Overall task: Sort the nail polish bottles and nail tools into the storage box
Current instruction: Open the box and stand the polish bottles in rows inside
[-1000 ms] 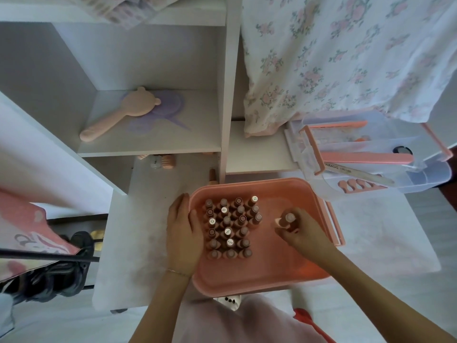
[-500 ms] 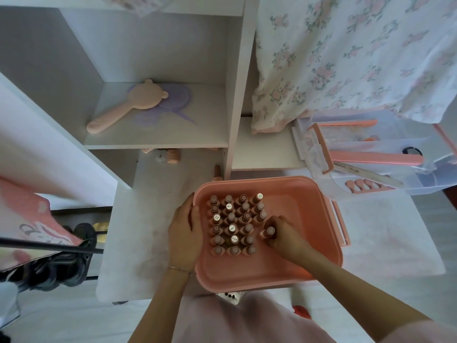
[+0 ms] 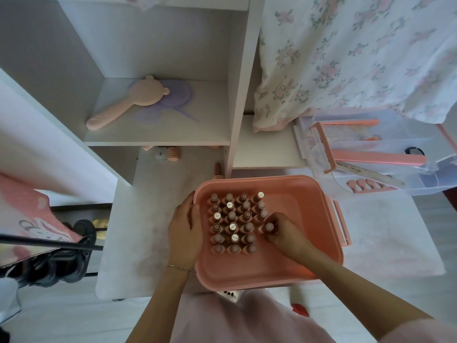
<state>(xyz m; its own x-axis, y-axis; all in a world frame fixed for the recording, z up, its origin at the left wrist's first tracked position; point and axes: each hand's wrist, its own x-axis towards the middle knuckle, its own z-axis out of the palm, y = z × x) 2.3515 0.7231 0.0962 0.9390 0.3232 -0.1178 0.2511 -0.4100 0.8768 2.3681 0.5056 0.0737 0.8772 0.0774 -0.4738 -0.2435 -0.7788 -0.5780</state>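
Below the middle of the frame, a pink storage box (image 3: 309, 258) stands on a white table (image 3: 153, 219). Its left part holds upright nail polish bottles (image 3: 233, 222) packed close in rows. At the right edge of these rows, the right hand (image 3: 284, 233) pinches one bottle (image 3: 268, 227) with curled fingers. The left hand (image 3: 184, 231) grips the left rim of the box. At the right of the frame, a clear tray (image 3: 371, 164) holds nail files (image 3: 378, 158) and a toe separator (image 3: 366, 185).
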